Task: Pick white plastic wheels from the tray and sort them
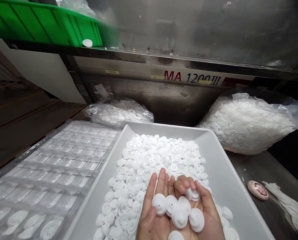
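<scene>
Four caps (180, 213) cupped, stems upward.

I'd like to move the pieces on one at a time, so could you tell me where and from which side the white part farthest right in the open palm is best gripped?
Grip the white part by its round rim, thumb and finger on opposite edges. It lies dome-up in the cupped left hand, so come from above and from the right, where the right hand is and no neighbouring piece blocks.

Bare tray wall (221, 160) at centre right is lying open; bagged parts (248, 123) upper right, smaller bag (119, 111) upper centre and blister tray (64, 160) left are crowding the surface (263, 166).
</scene>
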Tool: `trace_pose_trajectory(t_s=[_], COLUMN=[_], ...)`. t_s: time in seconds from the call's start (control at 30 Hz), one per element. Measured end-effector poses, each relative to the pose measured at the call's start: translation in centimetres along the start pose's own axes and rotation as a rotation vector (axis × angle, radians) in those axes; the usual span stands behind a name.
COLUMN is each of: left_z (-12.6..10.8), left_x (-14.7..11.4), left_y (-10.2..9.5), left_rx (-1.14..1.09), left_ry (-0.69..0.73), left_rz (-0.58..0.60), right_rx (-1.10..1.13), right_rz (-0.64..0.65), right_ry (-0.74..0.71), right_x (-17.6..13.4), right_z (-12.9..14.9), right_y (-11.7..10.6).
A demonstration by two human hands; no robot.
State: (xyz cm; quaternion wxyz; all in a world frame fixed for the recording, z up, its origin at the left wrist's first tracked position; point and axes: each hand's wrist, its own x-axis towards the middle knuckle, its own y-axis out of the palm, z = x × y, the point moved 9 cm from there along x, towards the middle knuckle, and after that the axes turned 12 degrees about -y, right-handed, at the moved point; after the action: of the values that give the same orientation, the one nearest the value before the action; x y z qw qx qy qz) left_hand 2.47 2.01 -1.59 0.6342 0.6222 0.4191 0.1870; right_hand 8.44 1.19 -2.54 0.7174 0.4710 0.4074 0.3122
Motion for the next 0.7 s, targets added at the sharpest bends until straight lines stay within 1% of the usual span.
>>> trace_pose_trajectory(t_s=[0.07,0.13,0.27,0.33,0.4,0.47,0.57,0.63,0.7], left_z=[0.1,0.2,0.5,0.5,0.5,0.6,1.1,1.5,1.9], left_x=[0.1,0.1,0.1,0.1,0.1,-0.1,-0.4,-0.6,-0.6], left_y=[0.2,0.3,0.2,0.4,0.4,-0.1,-0.8,-0.9,-0.9], left_rx=[-0.011,-0.026,-0.042,-0.047,-0.049,-0.044,-0.020,0.007,0.025], left_ry=[0.010,0.020,0.026,0.035,0.025,-0.008,-0.121,-0.197,-0.237], left_rz=[0.032,0.034,-0.026,-0.028,-0.045,-0.117,-0.230,-0.257,-0.263], right_rx=[0.019,0.042,0.044,0.023,-0.011,-0.069,-0.192,-0.278,-0.366], right_rz=[0.008,0.004,-0.045,-0.076,-0.100,-0.120,-0.138,-0.133,-0.101], right_ry=[-0.036,-0.079,-0.106,-0.109,-0.146,-0.213,-0.342,-0.434,-0.512], right_x=[0.1,0.3,0.3,0.1,-0.1,-0.2,-0.4,-0.7,-1.2], right_z=[0.5,1.0,1.3,1.3,1.5,2.1,3.4,4.1,4.4], right_y=[0.3,0.5,0.3,0.4,0.7,0.9,1.0,1.0,1.2])
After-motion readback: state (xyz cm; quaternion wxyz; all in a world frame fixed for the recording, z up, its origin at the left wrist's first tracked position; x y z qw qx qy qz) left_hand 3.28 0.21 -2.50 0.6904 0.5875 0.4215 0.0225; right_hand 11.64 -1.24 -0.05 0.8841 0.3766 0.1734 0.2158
